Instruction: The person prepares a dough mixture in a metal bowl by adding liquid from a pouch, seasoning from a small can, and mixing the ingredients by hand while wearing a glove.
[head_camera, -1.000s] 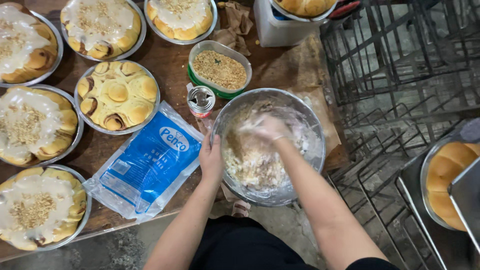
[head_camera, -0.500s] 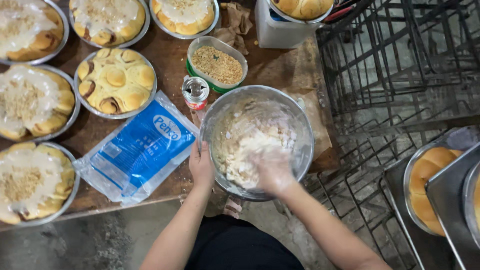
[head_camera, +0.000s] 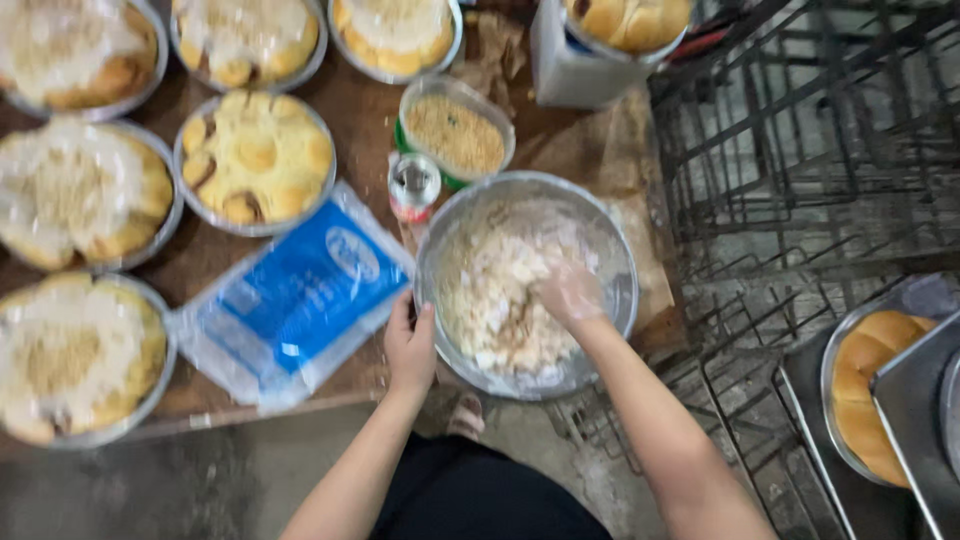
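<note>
Crumbly white mixture (head_camera: 500, 300) fills the steel mixing bowl (head_camera: 620, 300) standing on the wooden table (head_camera: 360, 130). Right hand (head_camera: 568, 290) is pressed into this mixture, fingers coated and blurred, so I cannot tell their state. Left hand (head_camera: 410, 345) grips the bowl rim at 8 o'clock, fingers together. Blue flour bag (head_camera: 300, 290) lies at 9 o'clock of the bowl, small can (head_camera: 413, 185) at 11 o'clock.

Both forearms are bare, with no sleeves, watch or bracelets showing. The left hand (head_camera: 410, 345) is clean and ungloved, while the right hand (head_camera: 570, 292) is coated in pale, floury mixture. Dark clothing covers the lap below.
</note>
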